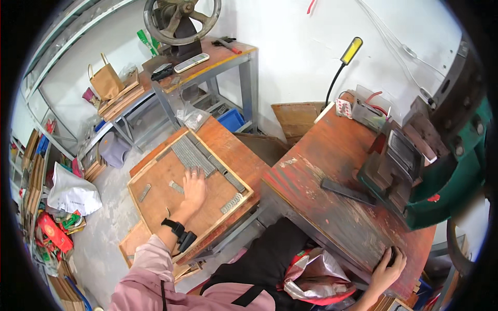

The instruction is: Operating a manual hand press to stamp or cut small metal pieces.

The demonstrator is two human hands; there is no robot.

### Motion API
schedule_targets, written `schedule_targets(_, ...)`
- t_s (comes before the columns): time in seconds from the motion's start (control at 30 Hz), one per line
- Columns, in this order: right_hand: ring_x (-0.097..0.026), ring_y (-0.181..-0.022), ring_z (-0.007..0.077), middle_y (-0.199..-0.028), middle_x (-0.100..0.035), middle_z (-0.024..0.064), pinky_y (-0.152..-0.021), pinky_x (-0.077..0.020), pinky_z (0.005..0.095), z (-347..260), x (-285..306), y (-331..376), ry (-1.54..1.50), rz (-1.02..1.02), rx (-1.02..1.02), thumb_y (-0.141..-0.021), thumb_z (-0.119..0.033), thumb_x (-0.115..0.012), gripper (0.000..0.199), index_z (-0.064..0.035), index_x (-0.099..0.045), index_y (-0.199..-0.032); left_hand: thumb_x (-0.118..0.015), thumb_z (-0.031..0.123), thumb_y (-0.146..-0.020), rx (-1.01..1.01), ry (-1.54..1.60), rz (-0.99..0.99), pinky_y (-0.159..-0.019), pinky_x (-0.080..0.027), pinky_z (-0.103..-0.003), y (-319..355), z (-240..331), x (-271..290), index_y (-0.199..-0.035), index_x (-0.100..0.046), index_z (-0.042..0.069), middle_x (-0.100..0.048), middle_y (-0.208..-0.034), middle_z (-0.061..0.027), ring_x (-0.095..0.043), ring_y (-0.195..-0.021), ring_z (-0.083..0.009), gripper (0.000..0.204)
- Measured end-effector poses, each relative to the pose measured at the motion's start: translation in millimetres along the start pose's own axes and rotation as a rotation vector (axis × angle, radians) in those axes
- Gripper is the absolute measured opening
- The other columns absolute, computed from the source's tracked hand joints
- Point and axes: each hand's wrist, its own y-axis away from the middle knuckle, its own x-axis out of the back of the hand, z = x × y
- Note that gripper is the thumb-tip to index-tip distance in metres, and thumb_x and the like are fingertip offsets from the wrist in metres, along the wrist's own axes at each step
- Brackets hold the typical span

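My left hand (194,186) rests in a shallow wooden tray (150,207), its fingers stretched out over the near end of a block of grey metal strips (192,155) lying side by side. Small groups of short grey pieces (176,186) lie loose near that hand, and a row of little pieces (231,203) sits by the tray's right edge. At the near right edge of a worn red table, my right hand (389,267) is curled around something small and dark that I cannot make out.
On the red table (332,150) lies a dark flat bar (347,191), beside a green press (441,202) at the right. A yellow lamp (352,51) rises behind. A handwheel machine (181,23) stands on the back bench. An open silver-lined bag (321,274) lies by my lap.
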Motion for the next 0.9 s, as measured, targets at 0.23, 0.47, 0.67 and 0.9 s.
schedule_targets(0.23, -0.058, -0.096, 0.0343, -0.100, -0.061, 0.0176, -0.087, -0.0442, 0.0389, -1.9, 0.2, -1.2, 0.042, -0.013, -0.050, -0.091, -0.011, -0.058, 0.019, 0.0042, -0.062, -0.101, -0.062, 0.021, -0.084, -0.078, -0.218, 0.011, -0.105, -0.029, -0.053, -8.7, -11.9, -36.9, -0.122, -0.057, -0.001, -0.045, -0.138, -0.0189, -0.032, -0.133, -0.0399, 0.044)
schedule_targets(0.47, -0.059, -0.095, 0.0336, -0.100, -0.062, 0.0168, -0.086, -0.0446, 0.0382, -4.4, -0.5, -2.9, 0.070, -0.018, -0.081, -0.092, -0.012, -0.057, 0.019, 0.0040, -0.063, -0.100, -0.076, 0.022, -0.069, 0.152, 0.077, -0.061, -0.104, -0.027, -0.056, -19.6, -9.3, -24.4, -0.116, -0.059, 0.001, -0.048, -0.131, -0.0229, -0.032, -0.130, -0.0428, 0.054)
schedule_targets(0.67, -0.058, -0.096, 0.0336, -0.101, -0.062, 0.0170, -0.086, -0.0445, 0.0386, -1.8, -1.3, 0.1, 0.067, -0.001, -0.083, -0.092, -0.014, -0.058, 0.020, 0.0035, -0.063, -0.102, -0.073, 0.027, -0.073, 0.020, 0.131, -0.278, -0.099, -0.029, -0.055, -1.9, 0.6, -15.0, -0.116, -0.058, 0.002, -0.051, -0.123, -0.0210, -0.038, -0.126, -0.0371, 0.052)
schedule_targets(0.9, -0.056, -0.098, 0.0371, -0.104, -0.060, 0.0188, -0.085, -0.0440, 0.0431, 0.4, -2.1, 1.7, 0.011, -0.004, -0.065, -0.089, -0.011, -0.060, 0.018, 0.0036, -0.062, -0.099, -0.065, 0.027, -0.083, 0.054, 0.098, -0.362, -0.099, -0.030, -0.052, 2.1, 7.9, -17.1, -0.117, -0.057, -0.001, -0.058, -0.116, -0.0200, -0.051, -0.115, -0.0342, 0.045)
